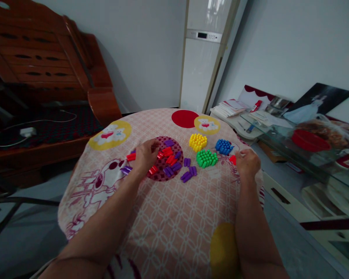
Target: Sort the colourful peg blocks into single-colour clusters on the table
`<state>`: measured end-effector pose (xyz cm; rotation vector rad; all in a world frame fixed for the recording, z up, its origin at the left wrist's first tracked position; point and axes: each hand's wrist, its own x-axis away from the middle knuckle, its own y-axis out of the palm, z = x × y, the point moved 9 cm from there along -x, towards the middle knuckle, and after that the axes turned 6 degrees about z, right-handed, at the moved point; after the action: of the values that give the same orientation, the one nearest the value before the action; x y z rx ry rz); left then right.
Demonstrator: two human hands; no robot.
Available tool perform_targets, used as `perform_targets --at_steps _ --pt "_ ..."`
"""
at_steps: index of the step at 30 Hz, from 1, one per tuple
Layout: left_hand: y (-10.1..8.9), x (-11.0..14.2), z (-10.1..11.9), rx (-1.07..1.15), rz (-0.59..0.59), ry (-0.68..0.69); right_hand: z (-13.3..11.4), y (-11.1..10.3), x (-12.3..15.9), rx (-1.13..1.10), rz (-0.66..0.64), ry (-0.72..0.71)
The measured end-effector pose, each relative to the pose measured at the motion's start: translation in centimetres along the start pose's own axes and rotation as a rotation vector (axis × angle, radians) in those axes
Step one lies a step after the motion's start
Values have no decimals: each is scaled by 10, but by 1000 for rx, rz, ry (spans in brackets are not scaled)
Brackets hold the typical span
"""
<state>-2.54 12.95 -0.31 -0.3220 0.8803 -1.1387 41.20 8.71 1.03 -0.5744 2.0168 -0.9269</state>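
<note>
Left hand (146, 157) half-curled over scattered glossy red pieces (168, 151) and purple pieces (177, 166) on cloth-covered counter (168, 221); right hand (248, 162) pinched at small red cluster (233, 159); neither grip's hold clear. Placing reds seems underway; next move calls for light touch.

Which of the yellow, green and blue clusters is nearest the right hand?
The blue cluster. It is the rightmost of the three, toward the right hand; the green cluster and the yellow cluster lie farther left.

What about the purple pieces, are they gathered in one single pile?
No, the purple pieces lie in separate clusters on the cloth, some among red pieces.
</note>
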Motion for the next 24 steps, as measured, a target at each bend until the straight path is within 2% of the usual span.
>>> perform_targets --at_steps 2,5,7,10,13,18,21,24 --pt "12 2 2 -131 -66 69 -16 -6 5 -94 55 -58" --pt "33 6 8 -274 -157 212 -39 -4 17 -216 68 -166" --pt "44 7 14 -312 -180 287 -52 2 25 -267 38 -227" --pt "54 7 17 -317 -175 314 -68 12 36 -315 -38 -299" --pt "50 5 19 -227 -133 300 -81 17 45 -377 -93 -350" --pt "26 3 27 -21 -51 245 -103 13 59 -537 -127 -433" --pt "18 10 46 88 -87 287 -120 10 74 -670 -201 -492" --pt "19 23 71 193 -148 374 -140 6 93 -820 -319 -557"
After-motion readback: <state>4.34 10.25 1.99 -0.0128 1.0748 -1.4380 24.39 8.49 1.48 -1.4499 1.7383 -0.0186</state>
